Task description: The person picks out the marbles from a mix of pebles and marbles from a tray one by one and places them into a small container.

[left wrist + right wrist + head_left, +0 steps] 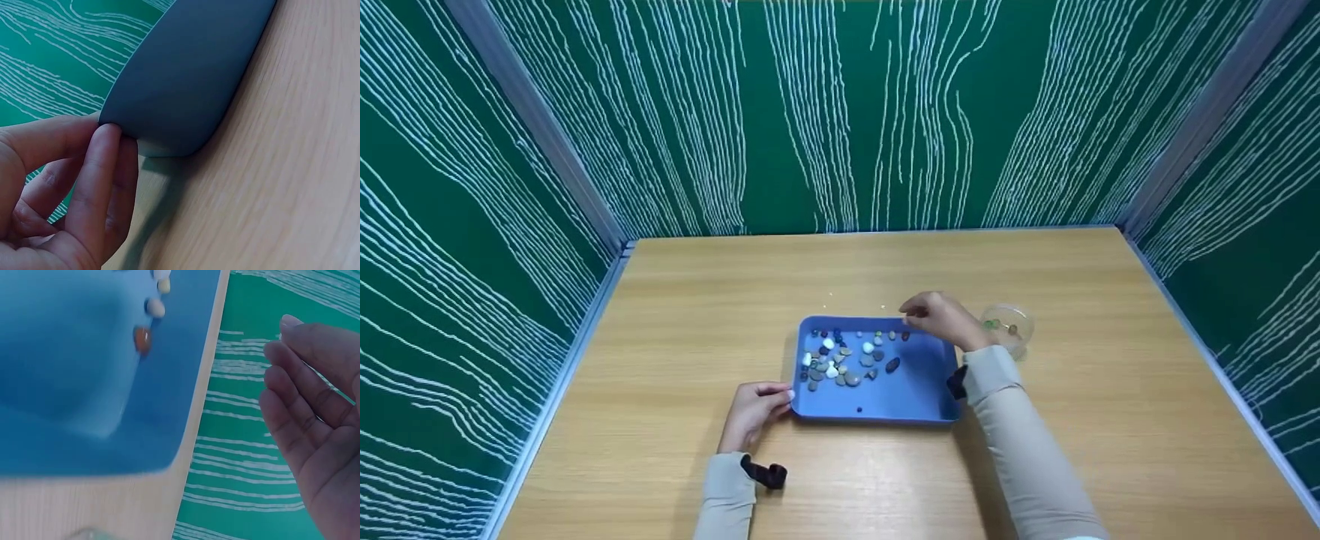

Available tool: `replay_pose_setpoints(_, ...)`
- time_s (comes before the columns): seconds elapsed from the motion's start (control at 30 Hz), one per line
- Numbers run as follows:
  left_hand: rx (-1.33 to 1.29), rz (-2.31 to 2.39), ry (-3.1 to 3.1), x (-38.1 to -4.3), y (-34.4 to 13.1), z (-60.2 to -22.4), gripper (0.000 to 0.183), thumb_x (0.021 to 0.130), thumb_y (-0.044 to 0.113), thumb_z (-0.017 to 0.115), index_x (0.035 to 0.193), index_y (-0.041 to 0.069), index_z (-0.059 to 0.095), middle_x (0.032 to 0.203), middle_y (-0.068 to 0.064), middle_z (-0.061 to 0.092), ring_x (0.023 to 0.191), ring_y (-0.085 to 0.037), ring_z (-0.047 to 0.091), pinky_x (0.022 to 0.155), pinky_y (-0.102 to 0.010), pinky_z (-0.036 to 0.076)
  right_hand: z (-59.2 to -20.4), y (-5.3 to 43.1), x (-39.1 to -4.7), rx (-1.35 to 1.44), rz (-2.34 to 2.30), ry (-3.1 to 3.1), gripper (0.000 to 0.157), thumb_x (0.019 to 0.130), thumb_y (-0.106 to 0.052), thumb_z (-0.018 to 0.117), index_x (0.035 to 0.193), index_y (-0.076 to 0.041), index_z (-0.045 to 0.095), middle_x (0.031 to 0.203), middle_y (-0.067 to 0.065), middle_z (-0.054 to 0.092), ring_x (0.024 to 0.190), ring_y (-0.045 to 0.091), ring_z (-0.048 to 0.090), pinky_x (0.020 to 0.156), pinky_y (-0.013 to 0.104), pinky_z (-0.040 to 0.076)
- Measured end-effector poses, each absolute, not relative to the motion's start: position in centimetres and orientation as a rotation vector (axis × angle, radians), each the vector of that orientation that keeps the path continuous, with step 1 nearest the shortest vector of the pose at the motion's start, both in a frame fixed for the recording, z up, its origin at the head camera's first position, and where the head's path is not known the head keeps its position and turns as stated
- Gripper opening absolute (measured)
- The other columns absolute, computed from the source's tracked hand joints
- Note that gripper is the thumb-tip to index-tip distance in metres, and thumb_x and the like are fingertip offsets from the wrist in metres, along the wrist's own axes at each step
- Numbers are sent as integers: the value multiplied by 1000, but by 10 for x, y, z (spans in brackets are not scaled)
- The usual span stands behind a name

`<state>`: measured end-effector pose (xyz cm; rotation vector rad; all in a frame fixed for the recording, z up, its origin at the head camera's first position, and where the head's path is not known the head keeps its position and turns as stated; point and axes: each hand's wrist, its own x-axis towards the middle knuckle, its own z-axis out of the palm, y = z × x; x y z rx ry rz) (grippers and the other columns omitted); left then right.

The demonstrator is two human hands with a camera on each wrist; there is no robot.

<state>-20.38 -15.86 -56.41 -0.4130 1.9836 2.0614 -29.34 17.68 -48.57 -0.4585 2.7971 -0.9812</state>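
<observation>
A shallow blue tray [919, 394] lies on the table with several small stones in it. Most sit in its left half, among them a white stone [832, 370] and a grey one [852, 379]; a dark oval stone [892, 365] lies nearer the middle. My left hand [754, 409] pinches the tray's rim near the front left corner, thumb and fingertips on the wall in the left wrist view. Over the back right rim is my right hand [949, 321], its fingers loosely bent with nothing visible between them. A reddish-brown stone [143, 341] rests by the tray's back wall.
Right of the tray stands a clear round bowl [1030, 326] with a few small coloured pieces inside. Tiny pale specks [883, 306] dot the wooden table [697, 300] behind the tray. Green panels [795, 187] with white wavy lines enclose the back and sides.
</observation>
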Motion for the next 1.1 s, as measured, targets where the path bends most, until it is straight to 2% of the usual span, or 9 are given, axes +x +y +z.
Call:
replay_pose_setpoints(0.07, -416, 2061, 1983, -204, -159, -564, 25, 83, -8, 66, 107, -14, 65, 91, -11, 68, 75, -13, 66, 73, -23, 61, -486, 169, -295, -451, -984, 2782, 23, 92, -14, 63, 114, -7, 69, 107, 11, 69, 93, 22, 66, 83, 38, 60)
replay_pose_setpoints(0.3, -400, 2100, 1947, -200, -159, -559, 28, 82, -8, 67, 109, -16, 63, 89, -11, 67, 76, -14, 67, 75, -24, 61, -487, 144, -299, -466, -1011, 2680, 26, 93, -14, 63, 117, -5, 67, 103, 11, 68, 85, 31, 67, 67, 29, 60)
replay_pose_setpoints(0.53, -379, 2123, 1941, -202, -159, -566, 29, 82, -8, 67, 110, -17, 62, 89, -9, 66, 76, -13, 66, 75, -23, 61, -491, 120, -302, -540, -940, 2701, 25, 92, -16, 65, 115, -7, 69, 107, 7, 69, 91, 19, 64, 84, 35, 59)
replay_pose_setpoints(0.73, -382, 2155, 1907, -202, -159, -570, 32, 82, -7, 68, 110, -19, 61, 85, -7, 66, 72, -10, 65, 70, -20, 60, -496, 99, -304, -621, -896, 2668, 25, 92, -13, 64, 115, -5, 69, 110, 9, 70, 92, 18, 66, 84, 34, 60)
replay_pose_setpoints(0.93, -378, 2131, 1896, -203, -160, -569, 32, 82, -6, 68, 111, -18, 61, 87, -7, 67, 75, -11, 66, 72, -21, 60, -498, 79, -307, -636, -848, 2613, 24, 93, -11, 63, 116, -8, 69, 114, 8, 69, 94, 18, 66, 87, 35, 59)
replay_pose_setpoints(1.1, -360, 2107, 1906, -205, -161, -569, 32, 83, -8, 67, 112, -19, 60, 90, -11, 69, 76, -14, 67, 72, -23, 61, -502, 66, -308, -708, -851, 2576, 22, 93, -11, 62, 113, -7, 71, 110, 9, 70, 89, 17, 67, 84, 34, 60)
